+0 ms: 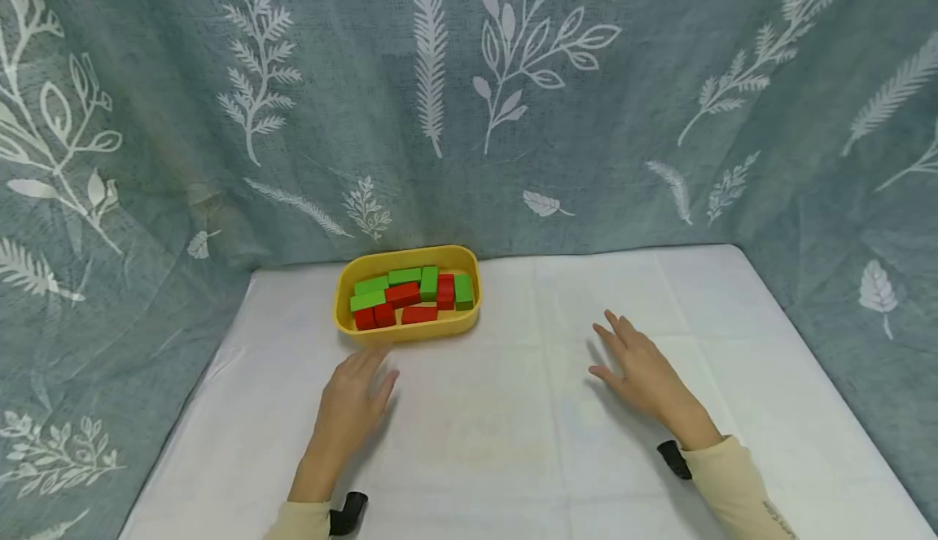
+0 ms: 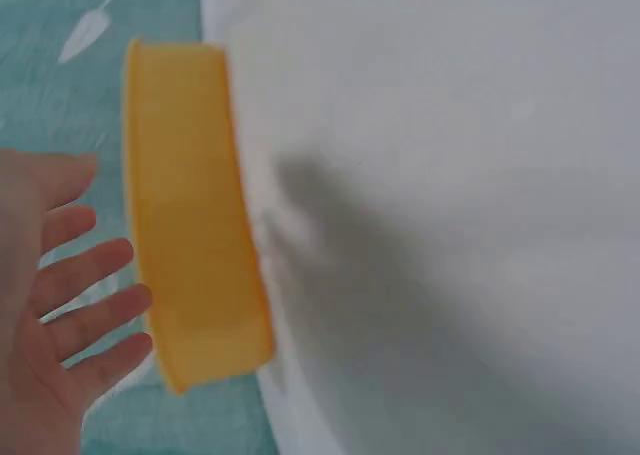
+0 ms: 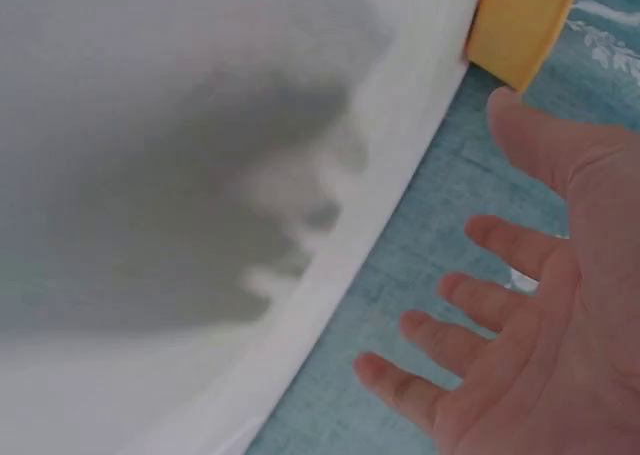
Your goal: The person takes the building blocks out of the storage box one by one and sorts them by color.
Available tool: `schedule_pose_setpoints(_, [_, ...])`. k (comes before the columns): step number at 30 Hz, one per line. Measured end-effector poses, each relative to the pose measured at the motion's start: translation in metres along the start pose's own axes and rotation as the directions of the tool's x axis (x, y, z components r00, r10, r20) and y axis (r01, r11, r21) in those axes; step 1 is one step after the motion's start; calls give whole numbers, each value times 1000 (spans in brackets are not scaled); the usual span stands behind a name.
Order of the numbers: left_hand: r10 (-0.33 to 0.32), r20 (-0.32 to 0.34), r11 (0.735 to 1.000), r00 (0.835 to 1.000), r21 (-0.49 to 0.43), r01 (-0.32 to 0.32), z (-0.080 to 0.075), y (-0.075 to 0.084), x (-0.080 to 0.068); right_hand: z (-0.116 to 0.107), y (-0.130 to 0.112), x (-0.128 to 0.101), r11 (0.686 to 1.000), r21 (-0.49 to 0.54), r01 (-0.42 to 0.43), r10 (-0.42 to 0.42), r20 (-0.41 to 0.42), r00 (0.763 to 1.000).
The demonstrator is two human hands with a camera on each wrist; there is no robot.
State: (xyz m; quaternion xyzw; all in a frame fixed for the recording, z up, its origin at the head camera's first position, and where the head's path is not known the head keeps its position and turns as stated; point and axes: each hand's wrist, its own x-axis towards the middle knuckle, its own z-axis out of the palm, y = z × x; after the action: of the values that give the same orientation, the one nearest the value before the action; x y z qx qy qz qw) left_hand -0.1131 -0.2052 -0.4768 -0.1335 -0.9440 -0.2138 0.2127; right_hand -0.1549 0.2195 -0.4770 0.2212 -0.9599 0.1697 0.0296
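On the white tablecloth (image 1: 513, 442) we see both hands laid out with nothing in them. Our view from the head shows the left hand (image 1: 355, 397) palm down with its fingers straight and close together, the fingertips pointing at the yellow tray (image 1: 344, 312) and lying just short of its near rim, apart from it. The right hand (image 1: 641, 369) sits well apart from the tray, over toward the right half of the cloth, with its fingers straight and slightly spread, holding nothing. The tray stands near the far edge of the table, left of the middle, and it holds a jumble of green blocks (image 1: 405, 276) and red blocks (image 1: 419, 313) lying flat; we cannot count them with certainty, since some overlap. From the left wrist view we see the tray's yellow side wall (image 2: 190, 215) close beside the open palm, the 4 fingers (image 2: 85, 270) relaxed and fanned, not touching the wall. From the right wrist view we see the right palm open with its fingers (image 3: 500, 245) fanned apart, a corner of the tray (image 3: 520, 20) at the top edge, and the hand's shadow (image 3: 200, 195) falling on the cloth. Behind the table hangs a teal curtain (image 1: 469, 100) printed with white leaves, wrapping round both sides.
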Motion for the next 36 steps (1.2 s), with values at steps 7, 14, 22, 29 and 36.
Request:
schedule_pose_setpoints(7, [-244, -168, 958, 955, -193, 211, -18, -22, 17, -1, -8, 15, 996, 14, 92, -92, -19, 996])
schedule_pose_setpoints(14, [-519, 103, 735, 849, -454, 504, -8, -48, 40, -8, -35, 54, 979, 22, 202, -201, -44, 979])
schedule_pose_setpoints(22, [-540, 253, 620, 803, -526, 582, 9, -55, 50, -12, -74, 124, 950, 87, 299, -303, 32, 953])
schedule_pose_setpoints(29, [-541, 270, 557, 796, -594, 580, 10, -59, 54, -2, -97, 191, 924, 139, 355, -371, 106, 923])
schedule_pose_setpoints(36, [-561, 258, 542, 787, -603, 585, 8, -66, 46, 18, -124, 231, 936, -1, 352, -340, 261, 904])
